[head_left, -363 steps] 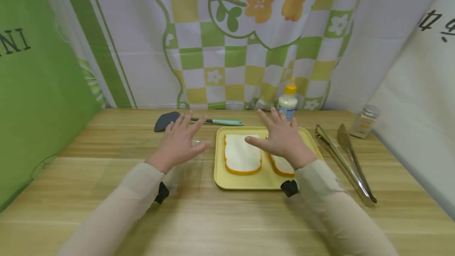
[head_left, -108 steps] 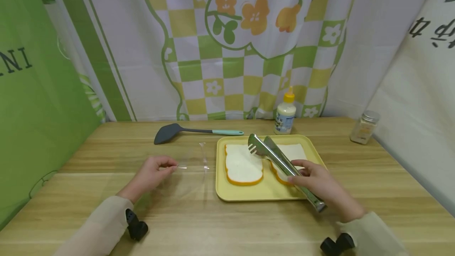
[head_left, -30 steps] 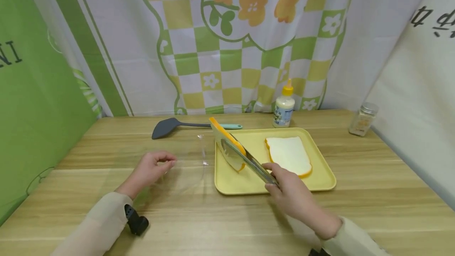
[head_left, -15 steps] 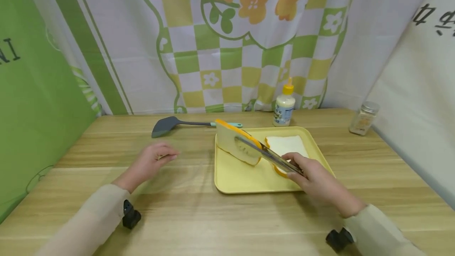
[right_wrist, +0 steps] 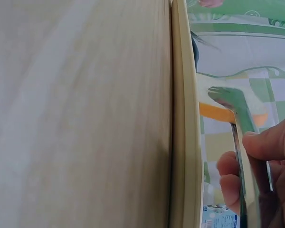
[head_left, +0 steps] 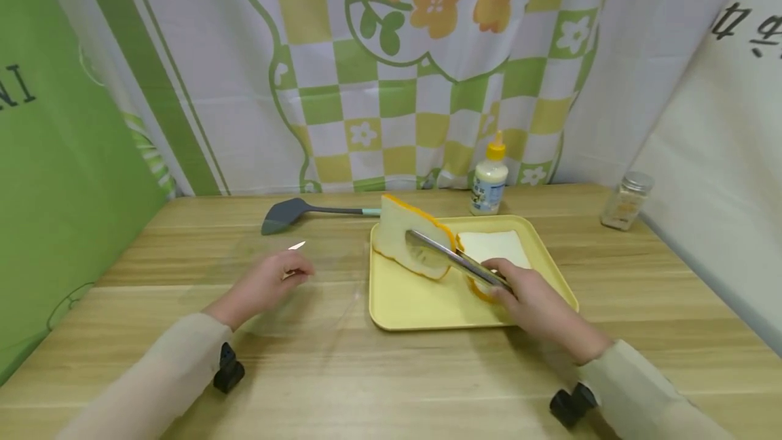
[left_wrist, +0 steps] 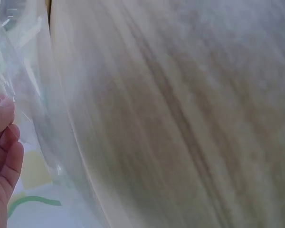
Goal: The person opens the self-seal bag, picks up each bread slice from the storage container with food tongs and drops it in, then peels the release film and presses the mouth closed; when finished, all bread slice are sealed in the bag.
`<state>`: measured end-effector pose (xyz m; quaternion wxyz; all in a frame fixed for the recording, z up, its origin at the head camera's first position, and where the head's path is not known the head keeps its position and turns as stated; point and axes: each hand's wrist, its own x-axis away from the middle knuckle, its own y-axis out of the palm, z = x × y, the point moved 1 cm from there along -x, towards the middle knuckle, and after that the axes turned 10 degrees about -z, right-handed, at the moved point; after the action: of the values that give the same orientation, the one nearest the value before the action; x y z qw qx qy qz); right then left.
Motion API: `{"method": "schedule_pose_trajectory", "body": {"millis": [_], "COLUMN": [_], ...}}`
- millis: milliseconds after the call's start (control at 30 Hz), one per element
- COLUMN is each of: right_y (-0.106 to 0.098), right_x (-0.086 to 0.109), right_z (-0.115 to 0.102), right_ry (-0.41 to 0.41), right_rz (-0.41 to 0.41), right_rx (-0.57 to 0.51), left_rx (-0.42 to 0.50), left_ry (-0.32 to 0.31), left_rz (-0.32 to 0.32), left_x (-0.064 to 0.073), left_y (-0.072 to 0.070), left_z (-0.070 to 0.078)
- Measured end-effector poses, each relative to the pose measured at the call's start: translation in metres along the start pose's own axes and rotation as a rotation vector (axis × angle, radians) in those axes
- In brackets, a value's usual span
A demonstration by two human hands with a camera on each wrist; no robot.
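Note:
In the head view my right hand [head_left: 540,301] grips metal tongs [head_left: 461,262]. The tongs clamp a slice of bread [head_left: 396,226] with an orange crust, tilted up on edge over the left half of the yellow tray [head_left: 415,307]. A second slice [head_left: 497,244] lies flat on the tray's right half, partly covered by my fingers and the tongs. Left of the tray my left hand [head_left: 263,290] pinches the edge of a clear plastic bag [left_wrist: 26,71], seen best in the left wrist view. Much of the bag's outline is lost against the wood.
A dark spatula [head_left: 287,214] with a teal handle lies behind the tray's left side. Behind the tray stands a yellow-capped squeeze bottle [head_left: 489,185]. At the right back is a glass spice jar [head_left: 627,202]. A checked curtain [head_left: 391,100] hangs along the table's back edge.
The tongs, earlier lying right of the tray, were picked up and have lifted the left bread slice. Lately the slice swung rightward, its white face turning toward me. The left hand shifted the bag slightly.

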<state>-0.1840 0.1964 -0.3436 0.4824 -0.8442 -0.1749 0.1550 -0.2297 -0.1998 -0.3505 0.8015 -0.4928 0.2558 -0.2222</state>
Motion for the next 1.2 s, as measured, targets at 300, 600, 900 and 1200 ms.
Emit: {"method": "schedule_pose_trajectory", "body": {"millis": [300,600,900,1200], "right_y": [-0.012,-0.015,0.004,0.013], "right_x": [0.013,0.037,0.041,0.041], "right_z": [-0.006,-0.017,-0.024,-0.027], "right_ry": [0.058,-0.093,-0.126,-0.039], "right_rz": [-0.022,-0.310,-0.534,-0.565], "right_rx": [-0.260,-0.704,-0.943,-0.986], "left_rx": [-0.115,-0.095,-0.063,-0.026], "left_ry": [0.129,0.228,0.099,0.079], "left_rz": [-0.071,-0.073,-0.085,0.012], "left_x": [-0.002,0.005,0.005,0.001], "left_y": [-0.003,-0.006,-0.012,-0.009], "left_z": [0.004,0.001,0.009,0.014]}}
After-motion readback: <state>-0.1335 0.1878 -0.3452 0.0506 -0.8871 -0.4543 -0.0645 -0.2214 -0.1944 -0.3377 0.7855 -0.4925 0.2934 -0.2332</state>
